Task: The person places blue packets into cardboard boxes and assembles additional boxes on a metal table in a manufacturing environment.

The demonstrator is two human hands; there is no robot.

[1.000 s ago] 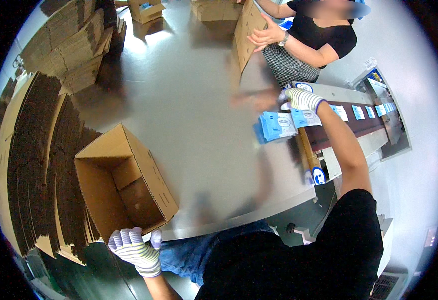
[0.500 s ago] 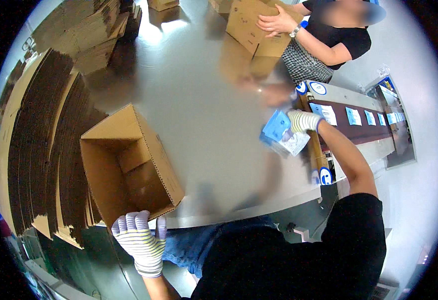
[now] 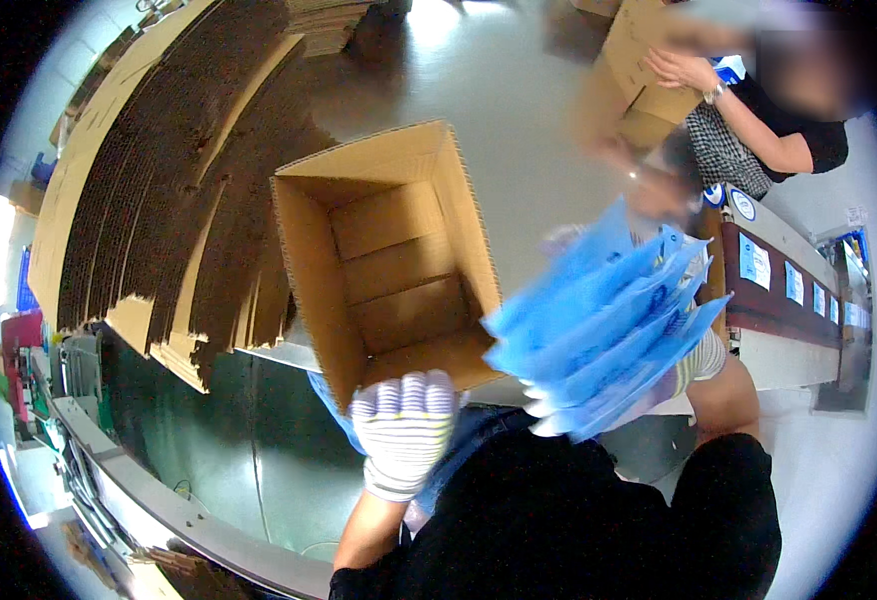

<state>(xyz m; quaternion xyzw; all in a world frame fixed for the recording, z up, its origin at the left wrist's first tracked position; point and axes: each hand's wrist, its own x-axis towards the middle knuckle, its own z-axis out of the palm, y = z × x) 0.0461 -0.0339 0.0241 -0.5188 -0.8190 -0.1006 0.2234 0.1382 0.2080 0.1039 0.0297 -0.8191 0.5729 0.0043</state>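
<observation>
An open cardboard box point(image 3: 314, 265) sits tilted on the metal table, its inside bare brown board. My left hand point(image 3: 406, 430), in a striped knit glove, has its fingers bent over the box's near rim. Right of the box, a fanned bunch of several blue flat packets point(image 3: 609, 320) is held by my right hand point(image 3: 701, 365), which is gloved the same way. The packets are blurred by motion and hide most of that hand's fingers. Their left edge reaches the box's near right corner.
Flattened cartons point(image 3: 174, 170) stand packed along the left. A conveyor belt point(image 3: 759, 318) at the right carries several spaced blue-and-white packets point(image 3: 756, 260). Across the metal table point(image 3: 519, 100), a co-worker's hand point(image 3: 684, 70) rests on another cardboard box point(image 3: 634, 45).
My right hand has brought the packets from beside the conveyor toward the box and closer to me. My left hand stays on the box's rim. The whole view has shifted.
</observation>
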